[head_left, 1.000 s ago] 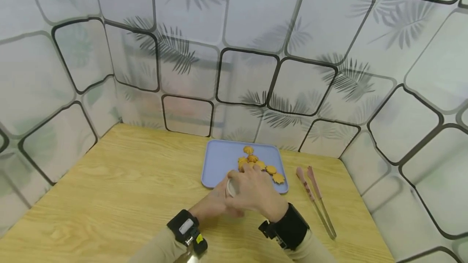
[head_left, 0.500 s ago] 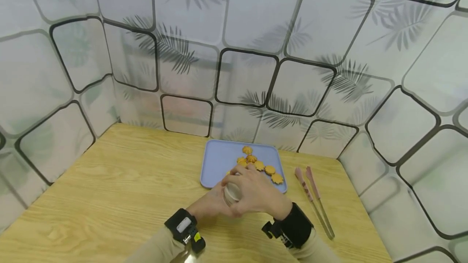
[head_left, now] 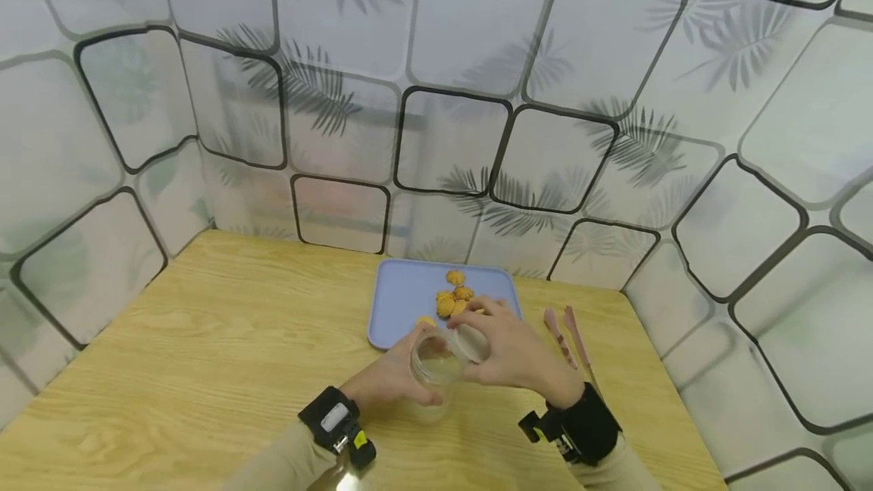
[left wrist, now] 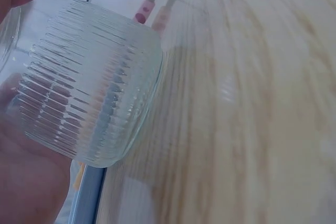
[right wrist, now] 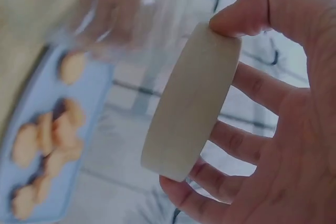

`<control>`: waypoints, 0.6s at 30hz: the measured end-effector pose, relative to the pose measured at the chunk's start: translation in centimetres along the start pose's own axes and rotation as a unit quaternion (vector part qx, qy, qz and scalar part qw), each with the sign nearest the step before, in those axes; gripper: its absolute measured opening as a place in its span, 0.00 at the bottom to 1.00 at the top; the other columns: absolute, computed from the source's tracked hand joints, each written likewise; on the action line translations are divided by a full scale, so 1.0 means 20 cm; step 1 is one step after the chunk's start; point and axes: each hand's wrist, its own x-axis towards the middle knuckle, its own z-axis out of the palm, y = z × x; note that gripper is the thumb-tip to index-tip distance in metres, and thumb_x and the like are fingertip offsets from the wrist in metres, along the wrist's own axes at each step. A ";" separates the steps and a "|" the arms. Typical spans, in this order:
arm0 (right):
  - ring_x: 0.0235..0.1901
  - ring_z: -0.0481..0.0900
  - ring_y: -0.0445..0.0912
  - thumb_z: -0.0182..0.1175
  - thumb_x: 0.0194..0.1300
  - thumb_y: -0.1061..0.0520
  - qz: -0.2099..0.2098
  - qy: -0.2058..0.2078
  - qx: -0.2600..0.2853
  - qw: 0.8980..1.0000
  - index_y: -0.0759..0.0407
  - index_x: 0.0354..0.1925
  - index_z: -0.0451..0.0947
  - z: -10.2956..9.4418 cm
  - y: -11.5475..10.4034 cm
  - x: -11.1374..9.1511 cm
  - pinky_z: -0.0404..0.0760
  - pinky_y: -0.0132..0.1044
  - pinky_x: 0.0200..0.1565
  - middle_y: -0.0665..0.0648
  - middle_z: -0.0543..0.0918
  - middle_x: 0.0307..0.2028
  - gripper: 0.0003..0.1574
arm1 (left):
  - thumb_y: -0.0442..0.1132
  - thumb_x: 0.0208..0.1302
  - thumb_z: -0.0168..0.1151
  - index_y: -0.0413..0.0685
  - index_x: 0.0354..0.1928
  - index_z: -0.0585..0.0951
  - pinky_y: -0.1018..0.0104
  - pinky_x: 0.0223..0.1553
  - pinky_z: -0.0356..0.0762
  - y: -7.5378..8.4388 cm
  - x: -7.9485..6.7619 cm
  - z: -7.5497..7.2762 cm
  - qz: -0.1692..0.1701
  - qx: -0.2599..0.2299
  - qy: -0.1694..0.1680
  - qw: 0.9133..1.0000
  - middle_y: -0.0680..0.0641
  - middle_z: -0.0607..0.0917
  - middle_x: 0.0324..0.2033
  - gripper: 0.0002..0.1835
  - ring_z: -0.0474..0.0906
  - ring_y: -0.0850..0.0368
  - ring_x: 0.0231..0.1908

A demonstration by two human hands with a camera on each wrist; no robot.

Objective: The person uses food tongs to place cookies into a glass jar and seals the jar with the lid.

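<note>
A clear ribbed glass jar (left wrist: 94, 82) is gripped by my left hand (head_left: 390, 373), its round mouth uncovered in the head view. My right hand (head_left: 514, 351) holds a pale, thick round lid (right wrist: 191, 103) by its edge, thumb on one side and fingertips on the other. In the head view the lid is right beside the jar's rim. In the left wrist view no contents show in the jar. Behind both hands lies a blue tray (head_left: 402, 286) with several golden cookies (head_left: 446, 305) on it, some hidden by my right hand.
Tongs with pink handles (head_left: 571, 328) lie on the wooden table (head_left: 259, 339) right of the tray, partly covered by my right forearm. Patterned curtain walls (head_left: 450, 142) rise at the back and sides.
The lid has come off the jar and moved right with my right hand. My left hand keeps its grip on the jar, whose open mouth now shows.
</note>
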 end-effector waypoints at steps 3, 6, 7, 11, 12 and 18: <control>0.49 0.75 0.55 0.71 0.51 0.55 0.018 0.008 -0.014 1.000 0.47 0.56 0.81 0.02 0.07 -0.07 0.78 0.44 0.41 0.57 0.78 0.54 0.30 | 0.32 0.41 0.80 0.47 0.63 0.66 0.47 0.68 0.67 0.00 0.00 0.00 0.005 -0.006 0.001 1.000 0.45 0.78 0.60 0.45 0.71 0.49 0.63; 0.48 0.76 0.54 0.73 0.51 0.55 0.037 0.012 -0.018 0.999 0.45 0.55 0.82 0.06 0.13 -0.14 0.78 0.41 0.39 0.57 0.79 0.53 0.30 | 0.31 0.40 0.80 0.45 0.64 0.66 0.45 0.68 0.65 0.00 -0.02 -0.01 0.010 -0.010 -0.001 1.000 0.43 0.78 0.60 0.46 0.71 0.48 0.63; 0.47 0.76 0.55 0.73 0.51 0.55 0.044 0.014 -0.018 0.999 0.45 0.54 0.82 0.07 0.15 -0.16 0.78 0.41 0.37 0.57 0.79 0.52 0.30 | 0.31 0.41 0.80 0.45 0.64 0.66 0.45 0.69 0.65 0.00 -0.02 -0.01 0.011 -0.012 -0.002 1.000 0.42 0.78 0.61 0.46 0.71 0.48 0.63; 0.49 0.75 0.58 0.73 0.49 0.54 0.072 -0.001 -0.015 0.997 0.49 0.54 0.84 0.17 0.20 -0.24 0.78 0.45 0.38 0.58 0.79 0.51 0.30 | 0.31 0.41 0.80 0.45 0.64 0.66 0.45 0.68 0.66 0.00 -0.03 -0.01 0.018 -0.014 -0.002 1.000 0.39 0.78 0.61 0.46 0.71 0.47 0.63; 0.49 0.75 0.58 0.72 0.49 0.54 0.076 -0.008 -0.010 0.997 0.50 0.54 0.84 0.20 0.21 -0.25 0.78 0.46 0.40 0.58 0.79 0.50 0.30 | 0.30 0.40 0.80 0.46 0.64 0.66 0.45 0.68 0.66 0.00 -0.03 -0.01 0.020 -0.016 -0.001 1.000 0.39 0.77 0.61 0.47 0.71 0.47 0.63; 0.48 0.72 0.55 0.73 0.46 0.55 0.103 -0.036 -0.001 0.994 0.51 0.54 0.84 0.32 0.26 -0.30 0.75 0.43 0.38 0.56 0.77 0.48 0.32 | 0.30 0.42 0.80 0.48 0.65 0.66 0.44 0.69 0.65 0.00 -0.04 -0.01 0.031 -0.021 0.001 0.999 0.36 0.77 0.62 0.46 0.72 0.44 0.65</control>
